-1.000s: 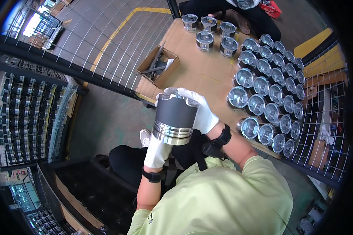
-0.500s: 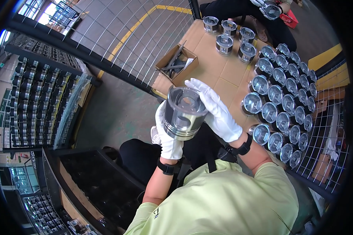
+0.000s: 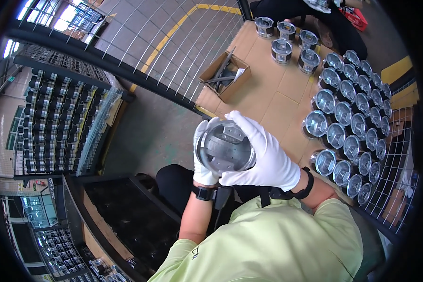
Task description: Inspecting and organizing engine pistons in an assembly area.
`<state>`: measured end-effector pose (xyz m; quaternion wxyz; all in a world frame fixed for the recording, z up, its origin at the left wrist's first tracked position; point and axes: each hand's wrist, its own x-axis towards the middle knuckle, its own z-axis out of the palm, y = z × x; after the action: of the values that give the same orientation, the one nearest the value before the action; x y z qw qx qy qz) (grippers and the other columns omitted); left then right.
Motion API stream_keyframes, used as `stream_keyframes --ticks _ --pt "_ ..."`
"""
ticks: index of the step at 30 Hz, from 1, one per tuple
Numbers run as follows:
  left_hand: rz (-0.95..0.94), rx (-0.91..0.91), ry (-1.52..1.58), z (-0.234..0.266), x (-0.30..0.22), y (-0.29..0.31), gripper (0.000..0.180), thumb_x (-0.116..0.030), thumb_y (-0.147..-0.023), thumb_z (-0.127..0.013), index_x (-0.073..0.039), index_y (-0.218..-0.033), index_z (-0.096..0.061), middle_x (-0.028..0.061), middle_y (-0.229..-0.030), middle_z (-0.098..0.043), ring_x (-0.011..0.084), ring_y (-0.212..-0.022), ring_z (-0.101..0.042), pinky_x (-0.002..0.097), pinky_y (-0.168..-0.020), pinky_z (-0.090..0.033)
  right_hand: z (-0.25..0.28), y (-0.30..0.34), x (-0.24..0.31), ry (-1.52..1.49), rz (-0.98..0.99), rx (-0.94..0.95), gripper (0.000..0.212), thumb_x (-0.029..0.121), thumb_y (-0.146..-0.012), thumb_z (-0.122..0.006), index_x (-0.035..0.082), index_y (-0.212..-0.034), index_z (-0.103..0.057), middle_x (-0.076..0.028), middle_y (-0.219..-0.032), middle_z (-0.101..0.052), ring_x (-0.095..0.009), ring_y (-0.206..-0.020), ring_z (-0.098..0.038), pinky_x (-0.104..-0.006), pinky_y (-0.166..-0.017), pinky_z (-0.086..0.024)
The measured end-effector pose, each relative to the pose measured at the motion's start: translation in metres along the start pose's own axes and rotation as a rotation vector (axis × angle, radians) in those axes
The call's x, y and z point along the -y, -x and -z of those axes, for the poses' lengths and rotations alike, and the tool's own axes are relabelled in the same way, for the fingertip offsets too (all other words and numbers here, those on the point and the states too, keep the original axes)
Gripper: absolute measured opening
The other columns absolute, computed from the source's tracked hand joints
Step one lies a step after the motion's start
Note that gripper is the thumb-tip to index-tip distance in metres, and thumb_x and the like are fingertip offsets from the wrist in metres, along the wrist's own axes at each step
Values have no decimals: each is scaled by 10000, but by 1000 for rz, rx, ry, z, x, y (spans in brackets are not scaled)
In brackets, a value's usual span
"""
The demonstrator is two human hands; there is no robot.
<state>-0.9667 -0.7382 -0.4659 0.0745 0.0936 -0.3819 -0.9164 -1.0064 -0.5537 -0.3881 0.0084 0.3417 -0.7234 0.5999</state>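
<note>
A metal engine piston (image 3: 225, 148) is held up in front of me, its hollow underside or end face turned toward the view. My left hand (image 3: 203, 162), in a white glove, grips it from the left, with most of its fingers hidden behind the piston. From the right, my gloved right hand (image 3: 268, 160) wraps it, fingers along the far rim and thumb along the near edge. Below and beyond lies a cardboard-covered table (image 3: 263, 96), with rows of similar pistons (image 3: 336, 135) at its right side.
Several more pistons (image 3: 281, 50) stand at the table's far end, near another person (image 3: 310, 14) holding a piston. An open cardboard box (image 3: 225, 77) contains dark tools. Wire mesh panels (image 3: 174, 56) border the table. Racks of pistons (image 3: 56, 122) and a black tray (image 3: 127, 216) are on the left.
The piston has been tipped so its round end faces the view. My right hand has moved from its side to wrap around the right rim. The view has shifted slightly left.
</note>
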Motion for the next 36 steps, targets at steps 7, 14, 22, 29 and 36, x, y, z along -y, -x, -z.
stream_keyframes --ticks 7,14,22,29,36 --pt "142 21 -474 -1 -4 -33 415 -9 -925 -615 21 -1335 -561 160 -1243 -651 237 -1099 -662 352 -946 -555 -1 6 -49 265 -245 -61 1007 409 -659 -832 75 -1481 -358 -255 -1187 -537 -440 -1066 -594 -454 -930 -510" --pt "11 -102 -479 20 -28 -42 380 18 -926 -593 30 -1305 -579 142 -1212 -662 239 -1093 -654 348 -931 -544 -6 -29 -154 745 -670 242 789 320 -694 -770 39 -1363 -459 -246 -1177 -558 -406 -1070 -611 -473 -867 -551" --pt "224 -68 -479 16 -17 -31 341 -23 -930 -618 32 -1267 -606 147 -1146 -694 234 -1017 -686 345 -911 -548 2 -11 -186 815 -680 163 918 544 -718 -759 19 -1398 -437 -192 -1267 -555 -386 -1122 -597 -454 -927 -529" --pt "226 -13 -409 17 -23 -29 321 -64 -935 -638 28 -1242 -625 141 -1118 -707 198 -984 -697 300 -862 -550 94 72 -178 1118 -1087 -90 477 455 -907 -532 9 -950 -696 -225 -946 -710 -386 -879 -696 -476 -783 -557" --pt "386 -2 -446 14 -9 -28 311 -67 -946 -629 23 -1244 -625 134 -1114 -710 191 -992 -694 286 -872 -554 99 103 -234 520 -1149 -427 412 401 -927 -611 10 -1033 -687 -164 -996 -711 -290 -920 -682 -399 -827 -521"
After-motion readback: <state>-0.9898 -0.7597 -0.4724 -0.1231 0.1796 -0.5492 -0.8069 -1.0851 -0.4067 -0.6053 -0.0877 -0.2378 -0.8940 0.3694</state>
